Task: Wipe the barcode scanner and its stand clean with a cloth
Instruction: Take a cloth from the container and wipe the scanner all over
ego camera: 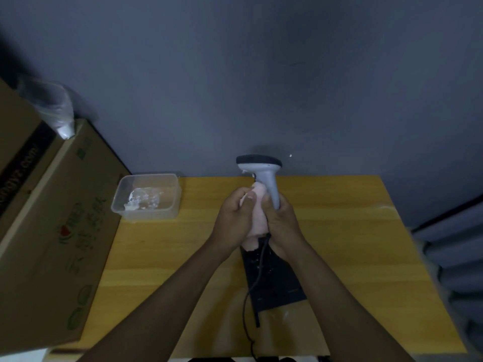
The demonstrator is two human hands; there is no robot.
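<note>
One barcode scanner (264, 176), grey with a dark head, upright just above the centre of the frame, head at the top and handle running down into the hands. One cloth (257, 212), pale pink, wrapped against the left side of the scanner handle and hanging below the hands to the top of the stand. One stand (274, 280), a black flat base, lying on the table below the hands, centre to lower centre of the frame. One cable (251, 291), black, running from under the hands down across the stand and off the lower edge of the table. Two bare hands: left hand (234, 218) closed over the cloth, thumb pressing it against the handle; right hand (281, 218) wrapped around the lower handle, fingers curled shut on it, thumb beside the cloth. The scanner head stands clear above both grips; the cloth sits between the two hands. One table (352, 231), yellow wood, filling the lower centre. One clear plastic container (147, 195), rectangular, open, left of centre on the table's far edge, holding a crumpled clear or whitish scrap whose kind cannot be told. One cardboard box (52, 231), printed, along the left of the frame. One clear plastic bag (56, 111) on the box, upper left, blurred.
</note>
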